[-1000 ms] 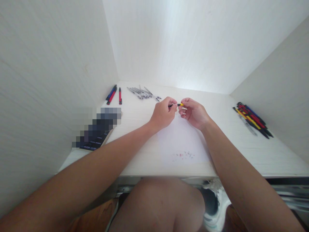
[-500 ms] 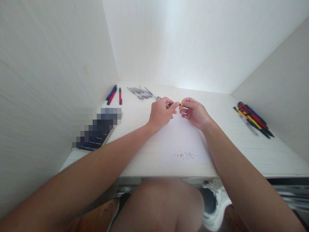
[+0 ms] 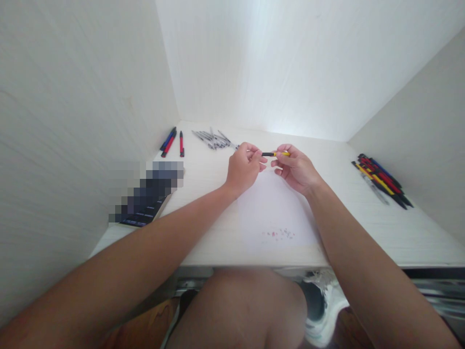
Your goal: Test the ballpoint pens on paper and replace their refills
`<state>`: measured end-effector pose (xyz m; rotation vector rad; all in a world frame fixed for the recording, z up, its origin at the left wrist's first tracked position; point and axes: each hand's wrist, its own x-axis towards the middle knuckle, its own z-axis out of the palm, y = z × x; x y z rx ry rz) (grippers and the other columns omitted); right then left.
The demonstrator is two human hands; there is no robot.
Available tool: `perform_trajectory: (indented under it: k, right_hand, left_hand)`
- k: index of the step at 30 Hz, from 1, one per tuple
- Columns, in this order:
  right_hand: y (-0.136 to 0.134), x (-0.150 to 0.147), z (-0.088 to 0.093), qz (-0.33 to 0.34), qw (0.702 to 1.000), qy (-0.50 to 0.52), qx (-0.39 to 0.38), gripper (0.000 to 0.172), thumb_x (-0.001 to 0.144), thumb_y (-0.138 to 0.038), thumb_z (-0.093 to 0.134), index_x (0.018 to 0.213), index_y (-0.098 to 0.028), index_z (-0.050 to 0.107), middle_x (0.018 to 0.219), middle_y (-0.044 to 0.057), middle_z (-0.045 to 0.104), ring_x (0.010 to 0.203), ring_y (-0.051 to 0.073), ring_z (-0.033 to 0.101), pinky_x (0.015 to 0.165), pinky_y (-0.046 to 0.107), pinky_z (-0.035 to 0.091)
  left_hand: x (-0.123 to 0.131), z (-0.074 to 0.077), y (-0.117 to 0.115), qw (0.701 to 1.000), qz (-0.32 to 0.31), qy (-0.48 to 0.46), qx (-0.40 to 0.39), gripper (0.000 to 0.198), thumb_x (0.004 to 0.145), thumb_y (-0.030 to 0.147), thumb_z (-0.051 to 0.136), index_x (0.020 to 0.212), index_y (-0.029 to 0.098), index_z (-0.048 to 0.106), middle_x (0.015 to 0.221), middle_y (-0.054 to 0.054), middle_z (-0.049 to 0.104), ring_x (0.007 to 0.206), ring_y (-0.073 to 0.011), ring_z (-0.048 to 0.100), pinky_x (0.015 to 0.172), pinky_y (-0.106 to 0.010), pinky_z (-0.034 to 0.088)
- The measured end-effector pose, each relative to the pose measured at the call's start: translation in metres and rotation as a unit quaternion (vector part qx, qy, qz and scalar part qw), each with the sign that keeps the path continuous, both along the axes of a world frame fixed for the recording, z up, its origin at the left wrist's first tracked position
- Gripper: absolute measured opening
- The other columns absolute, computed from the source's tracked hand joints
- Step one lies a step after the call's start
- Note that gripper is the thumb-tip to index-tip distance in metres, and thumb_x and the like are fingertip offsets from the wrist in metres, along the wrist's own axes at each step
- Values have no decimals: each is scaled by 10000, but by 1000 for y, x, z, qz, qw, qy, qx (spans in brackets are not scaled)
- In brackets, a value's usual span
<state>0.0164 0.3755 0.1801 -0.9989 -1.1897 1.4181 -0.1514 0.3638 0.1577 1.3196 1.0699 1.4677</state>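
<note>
A yellow and black pen (image 3: 269, 154) lies level between my two hands, above the far end of a white sheet of paper (image 3: 272, 203). The fingertips of my left hand (image 3: 245, 164) pinch its black end. My right hand (image 3: 292, 167) grips the yellow barrel between thumb and forefinger, its other fingers curled loosely. Small red and dark scribbles mark the near part of the paper. Just beyond my left hand is a heap of thin clear pen refills (image 3: 214, 139), partly hidden by that hand.
On the right lies a pile of red, yellow, blue and black pens (image 3: 381, 179). Red and blue pens (image 3: 168, 142) and a single red pen (image 3: 181, 144) rest at the back left. A partly pixelated dark device (image 3: 145, 208) leans near the left wall. White panels enclose the desk.
My hands have moved slightly apart along the pen. More of its black section and yellow barrel now shows between them.
</note>
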Motion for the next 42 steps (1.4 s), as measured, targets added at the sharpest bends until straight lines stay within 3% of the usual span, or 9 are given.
perform_trajectory:
  k: [9, 16, 22, 27, 31, 42]
  right_hand:
    - [-2, -2, 1, -27, 997, -62, 48, 480, 639, -382, 925, 910, -236, 557, 857, -22, 600, 699, 110, 585, 546, 227, 367]
    - [-1, -1, 0, -33, 996, -68, 55, 456, 643, -384, 920, 894, -218, 577, 846, -14, 617, 672, 105, 588, 545, 230, 369]
    - [2, 0, -2, -36, 994, -79, 59, 412, 661, -368, 899, 874, -204, 586, 912, 9, 658, 638, 92, 593, 534, 229, 356]
    - [3, 3, -3, -46, 992, -108, 45, 346, 715, -360, 861, 881, -197, 606, 929, 30, 694, 657, 108, 629, 539, 232, 359]
    - [3, 5, -2, -35, 992, -113, 34, 342, 740, -384, 856, 885, -193, 611, 891, 37, 715, 633, 104, 613, 544, 236, 361]
    - [4, 6, -3, -21, 994, -102, 32, 418, 713, -451, 900, 872, -189, 616, 755, 8, 678, 547, 88, 547, 490, 233, 322]
  left_hand:
    - [-3, 6, -2, 993, -26, -59, -94, 225, 994, 321, 657, 872, 155, 566, 808, -103, 790, 576, -170, 729, 587, -287, 619]
    - [-6, 6, -2, 994, -15, 15, -109, 490, 1008, 596, 549, 742, 186, 587, 589, -69, 693, 419, -153, 620, 426, -254, 481]
    - [-7, 5, -2, 997, 2, 45, -69, 404, 1013, 447, 579, 707, 182, 576, 606, -37, 678, 390, -107, 556, 380, -216, 431]
    - [-6, 3, 0, 998, -20, 10, -66, 141, 951, 251, 649, 849, 156, 634, 843, -68, 766, 633, -144, 704, 461, -212, 558]
    - [-6, 3, 1, 998, -34, -28, -53, 20, 902, 146, 669, 891, 145, 653, 880, -59, 765, 698, -150, 723, 515, -236, 612]
    - [-5, -2, 5, 999, -31, -21, -11, 157, 902, 134, 659, 1024, 114, 755, 836, -49, 751, 749, -149, 728, 584, -237, 645]
